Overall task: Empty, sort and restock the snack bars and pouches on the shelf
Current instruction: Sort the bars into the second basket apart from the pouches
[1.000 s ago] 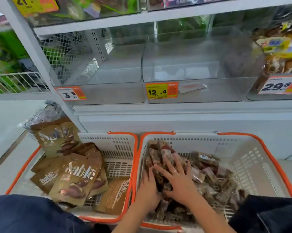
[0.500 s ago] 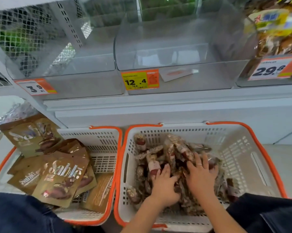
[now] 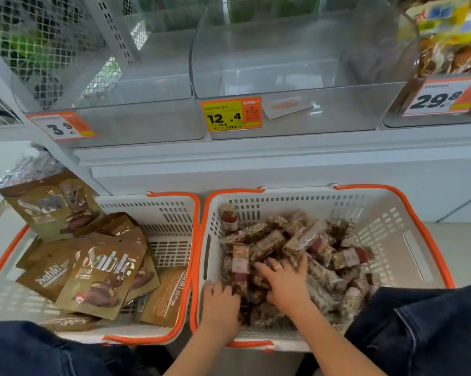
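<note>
The snack bars (image 3: 288, 248) lie piled in the right basket (image 3: 408, 240). The right hand (image 3: 286, 284) rests flat on the pile, fingers spread. The left hand (image 3: 219, 305) digs in at the near left side; its grip cannot be told. Brown pouches (image 3: 101, 275) fill the left basket (image 3: 174, 213). Above, the clear shelf bins (image 3: 283, 63) stand bare.
</note>
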`<move>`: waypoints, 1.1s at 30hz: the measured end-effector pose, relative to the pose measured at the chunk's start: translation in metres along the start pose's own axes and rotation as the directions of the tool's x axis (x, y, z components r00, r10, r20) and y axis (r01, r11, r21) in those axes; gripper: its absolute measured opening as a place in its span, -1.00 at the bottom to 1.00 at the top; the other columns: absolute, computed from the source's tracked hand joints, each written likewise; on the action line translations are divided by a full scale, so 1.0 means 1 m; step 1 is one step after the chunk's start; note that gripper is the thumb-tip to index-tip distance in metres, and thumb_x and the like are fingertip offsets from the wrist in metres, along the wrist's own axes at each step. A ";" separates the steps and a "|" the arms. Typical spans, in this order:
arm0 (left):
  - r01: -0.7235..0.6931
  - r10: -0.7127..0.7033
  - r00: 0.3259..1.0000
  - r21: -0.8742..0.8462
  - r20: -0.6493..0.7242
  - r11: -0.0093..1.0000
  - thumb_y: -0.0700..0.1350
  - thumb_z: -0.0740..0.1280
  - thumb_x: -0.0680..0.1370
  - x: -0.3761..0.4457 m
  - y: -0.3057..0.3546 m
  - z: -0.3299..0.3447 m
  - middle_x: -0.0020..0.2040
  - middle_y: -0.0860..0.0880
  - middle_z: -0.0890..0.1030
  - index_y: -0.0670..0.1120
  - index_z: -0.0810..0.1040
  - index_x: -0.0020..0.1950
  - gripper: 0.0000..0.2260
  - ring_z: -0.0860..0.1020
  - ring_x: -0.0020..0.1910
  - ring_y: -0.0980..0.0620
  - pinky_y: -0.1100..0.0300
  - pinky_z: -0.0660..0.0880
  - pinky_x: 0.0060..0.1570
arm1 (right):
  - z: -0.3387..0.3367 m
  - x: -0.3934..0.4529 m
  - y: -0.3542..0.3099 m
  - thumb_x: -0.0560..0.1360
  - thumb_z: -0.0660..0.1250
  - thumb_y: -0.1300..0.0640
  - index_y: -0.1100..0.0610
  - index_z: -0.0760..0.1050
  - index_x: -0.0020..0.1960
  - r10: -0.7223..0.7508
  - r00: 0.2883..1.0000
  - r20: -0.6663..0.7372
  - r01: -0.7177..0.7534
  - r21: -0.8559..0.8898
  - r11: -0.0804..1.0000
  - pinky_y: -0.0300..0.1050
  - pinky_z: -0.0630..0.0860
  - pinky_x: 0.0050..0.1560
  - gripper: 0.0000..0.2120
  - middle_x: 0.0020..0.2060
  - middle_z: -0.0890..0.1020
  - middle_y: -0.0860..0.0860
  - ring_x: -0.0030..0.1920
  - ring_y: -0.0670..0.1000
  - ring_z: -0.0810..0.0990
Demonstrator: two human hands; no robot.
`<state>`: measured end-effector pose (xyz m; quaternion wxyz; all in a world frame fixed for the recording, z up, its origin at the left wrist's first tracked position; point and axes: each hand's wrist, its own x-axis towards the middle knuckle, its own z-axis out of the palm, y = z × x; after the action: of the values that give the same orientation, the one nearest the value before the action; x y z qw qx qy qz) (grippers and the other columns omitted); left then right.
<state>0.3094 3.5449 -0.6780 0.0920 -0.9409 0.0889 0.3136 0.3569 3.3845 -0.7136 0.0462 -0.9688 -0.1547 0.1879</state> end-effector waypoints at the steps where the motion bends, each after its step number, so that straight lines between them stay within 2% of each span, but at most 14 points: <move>1: -0.016 0.013 0.999 0.095 0.031 0.995 0.01 0.26 0.53 0.004 0.000 -0.002 0.35 -0.11 0.40 -0.06 0.43 0.34 -0.61 0.23 0.40 -0.19 -0.21 0.01 0.40 | -0.001 -0.004 0.010 0.50 0.27 0.02 -0.21 0.08 0.50 0.077 0.997 0.023 -0.077 -0.007 0.997 0.43 -0.42 0.28 -0.36 0.49 0.23 -0.03 0.50 0.06 0.12; 5: -0.066 0.025 0.991 0.329 0.129 0.942 -0.06 0.23 0.56 0.019 -0.006 -0.011 0.20 -0.10 0.53 -0.09 0.52 0.22 -0.73 0.42 0.22 -0.16 -0.09 0.25 0.26 | 0.003 -0.028 0.061 0.57 0.15 0.13 -0.16 0.11 0.50 0.379 0.920 0.100 -0.378 -0.035 0.925 0.46 -0.12 0.37 -0.45 0.54 0.09 -0.03 0.53 0.06 -0.02; 8: -0.079 0.059 0.994 0.228 0.091 0.971 -0.16 0.24 0.55 0.016 -0.010 -0.025 0.14 -0.07 0.57 -0.08 0.54 0.12 -0.82 0.47 0.18 -0.12 -0.04 0.25 0.23 | 0.003 -0.036 0.069 0.57 0.08 0.21 -0.10 0.15 0.49 0.480 0.873 0.088 -0.482 0.002 0.876 0.42 -0.07 0.39 -0.48 0.54 0.09 0.01 0.53 0.09 0.00; 11: -0.071 0.071 0.997 0.042 0.008 0.997 -0.19 0.26 0.52 0.011 -0.018 -0.032 0.13 -0.05 0.56 -0.06 0.51 0.09 -0.83 0.47 0.20 -0.10 -0.06 0.22 0.26 | -0.005 -0.031 0.054 0.55 0.13 0.21 -0.06 0.26 0.43 0.510 0.859 -0.055 -0.500 0.124 0.857 0.34 -0.07 0.43 -0.53 0.44 0.33 0.01 0.48 0.08 0.19; 14: -0.117 0.103 0.988 -0.125 -0.116 0.985 -0.08 0.31 0.52 0.008 -0.021 -0.042 0.17 -0.02 0.53 -0.01 0.48 0.20 -0.74 0.45 0.21 -0.08 -0.02 0.26 0.22 | -0.018 -0.020 0.037 0.55 0.16 0.21 -0.04 0.37 0.34 0.468 0.862 -0.196 -0.378 0.365 0.851 0.20 0.20 0.37 -0.62 0.03 0.60 -0.03 0.12 0.02 0.52; 16: -0.210 0.163 0.960 -0.199 -0.228 0.957 -0.09 0.34 0.51 0.009 -0.018 -0.042 0.22 0.01 0.50 0.03 0.45 0.28 -0.66 0.45 0.22 -0.05 0.03 0.33 0.22 | -0.031 -0.016 0.021 0.58 0.16 0.17 -0.01 0.41 0.31 0.356 0.891 -0.282 -0.143 0.570 0.809 -0.02 0.50 0.04 -0.68 -0.21 0.56 -0.11 -0.19 -0.07 0.53; 17: -0.288 0.217 0.932 -0.233 -0.290 0.929 -0.11 0.36 0.50 0.009 -0.015 -0.038 0.23 0.03 0.49 0.03 0.46 0.28 -0.65 0.45 0.21 -0.03 0.05 0.37 0.22 | -0.038 -0.015 0.012 0.60 0.16 0.15 0.00 0.41 0.31 0.302 0.903 -0.306 -0.037 0.644 0.764 -0.12 0.52 -0.13 -0.70 -0.22 0.55 -0.12 -0.26 -0.12 0.51; 20: -0.485 0.295 0.844 -0.407 -0.447 0.774 -0.11 0.40 0.46 0.010 -0.007 -0.019 0.19 0.00 0.52 -0.01 0.52 0.25 -0.65 0.47 0.16 0.00 0.01 0.43 0.16 | -0.046 -0.017 -0.010 0.62 0.12 0.06 0.02 0.43 0.29 0.131 0.896 -0.425 0.188 0.629 0.754 -0.20 0.53 -0.09 -0.72 -0.08 0.60 -0.12 -0.15 -0.18 0.54; 22: -0.457 0.266 0.876 -0.515 -0.402 0.725 -0.06 0.36 0.50 0.006 0.001 -0.010 0.32 -0.04 0.43 -0.03 0.39 0.40 -0.53 0.41 0.27 -0.02 0.02 0.37 0.29 | -0.037 -0.018 -0.020 0.61 0.03 -0.03 -0.01 0.42 0.29 -0.012 0.895 -0.445 0.258 0.496 0.829 -0.09 0.48 0.14 -0.66 0.11 0.59 -0.09 0.10 -0.11 0.54; 25: -0.263 0.206 0.960 -0.358 -0.190 0.896 0.08 0.15 0.61 -0.003 0.006 0.003 0.50 -0.05 0.19 -0.04 0.12 0.54 -0.46 0.13 0.47 -0.08 -0.01 0.03 0.48 | -0.011 -0.026 -0.024 0.63 0.00 -0.02 -0.07 0.34 0.39 -0.091 0.987 -0.136 0.122 0.244 0.962 0.08 0.09 0.44 -0.63 0.41 0.37 -0.06 0.43 -0.03 0.27; 27: -0.187 0.128 0.977 -0.405 -0.168 0.895 0.07 0.10 0.63 -0.009 -0.004 0.007 0.48 -0.04 0.25 -0.03 0.22 0.50 -0.54 0.12 0.48 -0.05 0.02 0.01 0.48 | 0.005 -0.033 -0.020 0.63 0.03 0.03 -0.05 0.31 0.42 -0.085 0.995 0.048 0.082 0.065 0.995 0.12 -0.18 0.46 -0.63 0.46 0.29 -0.02 0.50 0.02 0.14; 28: -0.188 0.100 0.972 -0.451 -0.212 0.872 0.01 0.12 0.63 -0.011 -0.012 0.008 0.43 -0.03 0.32 -0.03 0.31 0.45 -0.61 0.18 0.44 -0.03 0.07 0.08 0.46 | 0.009 -0.034 -0.018 0.62 0.05 0.06 -0.04 0.33 0.40 -0.078 0.995 0.060 0.076 0.041 0.996 0.13 -0.22 0.46 -0.63 0.44 0.32 -0.02 0.49 0.02 0.15; 31: -0.291 0.062 0.917 -0.551 -0.395 0.782 -0.19 0.19 0.58 -0.022 -0.036 0.005 0.23 0.01 0.48 -0.04 0.53 0.23 -0.73 0.41 0.26 0.02 0.14 0.34 0.30 | -0.003 -0.026 -0.031 0.57 0.14 0.15 -0.04 0.40 0.34 0.005 0.994 -0.111 0.024 0.262 0.965 0.14 0.10 0.46 -0.65 0.31 0.48 -0.05 0.36 0.01 0.38; 33: -0.317 -0.038 0.868 -0.610 -0.496 0.727 -0.22 0.20 0.57 -0.035 -0.052 -0.006 0.12 0.04 0.55 -0.04 0.58 0.12 -0.78 0.50 0.11 0.09 0.19 0.43 0.14 | -0.022 -0.014 -0.053 0.54 0.21 0.19 0.03 0.46 0.28 0.029 0.959 -0.282 0.088 0.394 0.915 0.08 0.42 0.25 -0.68 0.15 0.59 0.01 0.17 0.05 0.54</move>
<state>0.2968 3.5977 -0.6455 -0.3039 -0.9465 0.0620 0.0894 0.3383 3.4294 -0.6802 0.2690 -0.9528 -0.1192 0.0751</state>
